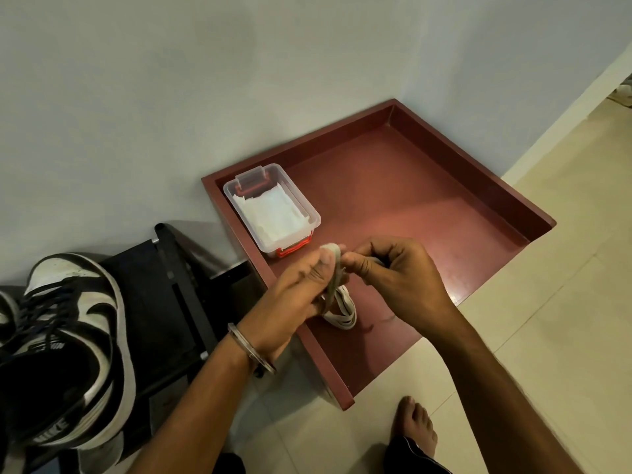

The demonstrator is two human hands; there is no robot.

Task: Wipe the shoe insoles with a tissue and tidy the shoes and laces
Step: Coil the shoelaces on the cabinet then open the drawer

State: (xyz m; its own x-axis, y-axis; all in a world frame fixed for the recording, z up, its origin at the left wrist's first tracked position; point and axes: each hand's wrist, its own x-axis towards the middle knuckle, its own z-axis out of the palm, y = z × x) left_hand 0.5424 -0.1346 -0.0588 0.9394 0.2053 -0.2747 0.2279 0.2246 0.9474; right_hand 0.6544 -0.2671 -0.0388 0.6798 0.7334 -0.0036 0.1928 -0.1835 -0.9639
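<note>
The red tray (478,172) has a raised rim all round, which stands in the way of any low reach from the floor (547,336). Its far and right parts lie bare, giving open room. The clear tissue box (273,210) blocks the left corner, against the left rim. Both hands, left (301,295) and right (396,278), with the bundled lace (338,302), fill the near-left part. Left of the tray, a black rack (171,302) and a sneaker (75,343) crowd the way.

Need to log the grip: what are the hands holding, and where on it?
Both hands hold a bundled white flat shoelace: left hand grips its upper part, right hand pinches near the top; loops hang below.
</note>
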